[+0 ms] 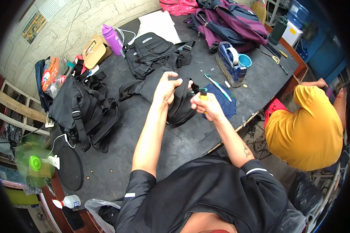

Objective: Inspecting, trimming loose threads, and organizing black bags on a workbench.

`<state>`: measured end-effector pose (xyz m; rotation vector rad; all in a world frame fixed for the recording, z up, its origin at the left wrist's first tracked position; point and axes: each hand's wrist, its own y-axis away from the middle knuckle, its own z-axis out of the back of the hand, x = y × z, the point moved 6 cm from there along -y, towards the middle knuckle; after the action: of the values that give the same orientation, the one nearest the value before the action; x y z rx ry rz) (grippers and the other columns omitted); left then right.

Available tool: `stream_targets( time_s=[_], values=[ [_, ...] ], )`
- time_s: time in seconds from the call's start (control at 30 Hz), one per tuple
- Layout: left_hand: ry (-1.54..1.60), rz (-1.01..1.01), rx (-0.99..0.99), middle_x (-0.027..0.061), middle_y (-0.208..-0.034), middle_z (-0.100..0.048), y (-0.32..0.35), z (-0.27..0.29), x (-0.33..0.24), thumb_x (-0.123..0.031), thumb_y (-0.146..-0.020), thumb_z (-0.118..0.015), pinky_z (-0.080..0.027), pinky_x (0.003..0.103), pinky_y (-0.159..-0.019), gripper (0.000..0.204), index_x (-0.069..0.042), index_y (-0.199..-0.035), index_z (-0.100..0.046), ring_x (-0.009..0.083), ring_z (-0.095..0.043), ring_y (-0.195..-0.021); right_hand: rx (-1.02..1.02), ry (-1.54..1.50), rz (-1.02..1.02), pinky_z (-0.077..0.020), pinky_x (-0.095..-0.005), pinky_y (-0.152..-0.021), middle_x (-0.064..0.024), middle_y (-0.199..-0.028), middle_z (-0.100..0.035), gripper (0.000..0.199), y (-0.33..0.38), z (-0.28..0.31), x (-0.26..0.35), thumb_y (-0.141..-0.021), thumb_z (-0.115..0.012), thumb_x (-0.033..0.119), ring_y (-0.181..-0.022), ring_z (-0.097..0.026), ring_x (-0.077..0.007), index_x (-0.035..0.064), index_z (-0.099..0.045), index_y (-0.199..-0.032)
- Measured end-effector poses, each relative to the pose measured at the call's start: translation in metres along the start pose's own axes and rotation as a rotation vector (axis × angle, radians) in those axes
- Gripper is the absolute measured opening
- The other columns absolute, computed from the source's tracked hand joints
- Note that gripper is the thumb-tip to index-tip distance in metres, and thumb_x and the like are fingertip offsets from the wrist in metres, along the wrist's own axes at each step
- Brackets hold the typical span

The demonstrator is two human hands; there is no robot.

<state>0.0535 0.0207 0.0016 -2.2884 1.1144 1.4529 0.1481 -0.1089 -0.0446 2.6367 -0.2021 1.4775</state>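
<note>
A black bag (pixel 182 106) lies in front of me on the dark table. My left hand (pixel 166 90) is closed on its upper part, with the thumb and forefinger bent over it and some fingers hidden by the cloth. At the bag's right side, my right hand (pixel 209 105) is closed around a small yellow tool with a black end (pixel 203 97), whose exact kind I cannot make out. A black strap end (pixel 194 88) sticks up between the two hands. Just beyond the right hand, a toothbrush (pixel 217 86) rests on a dark blue cloth (pixel 226 103).
Another black bag (pixel 151 54) lies ahead, and a strapped one (pixel 81 108) at left. A blue caddy (pixel 231 66), scissors (pixel 275 58) and maroon backpack (pixel 233 23) stand far right. A purple bottle (pixel 112 40) is at back. A blurred green fan (pixel 35 163) is left; a person in yellow (pixel 307 128) bends at right.
</note>
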Motion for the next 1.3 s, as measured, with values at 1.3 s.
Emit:
stream_targets(
  time_s=[1.3],
  values=[
    [-0.404,-0.13,0.019,0.005,-0.086,-0.068,0.122,-0.01,0.097,-0.012,-0.09,-0.064,-0.049,0.023,-0.066,0.019,0.0,-0.104,-0.067,0.0106,-0.064,-0.075,-0.049,0.011,-0.173,-0.0367,-0.0202,-0.042,-0.0067,-0.065,-0.057,0.017,0.076,-0.007,-0.021,-0.099,-0.051,0.022,-0.045,-0.047,-0.0087,0.0094,-0.043,-0.107]
  ],
)
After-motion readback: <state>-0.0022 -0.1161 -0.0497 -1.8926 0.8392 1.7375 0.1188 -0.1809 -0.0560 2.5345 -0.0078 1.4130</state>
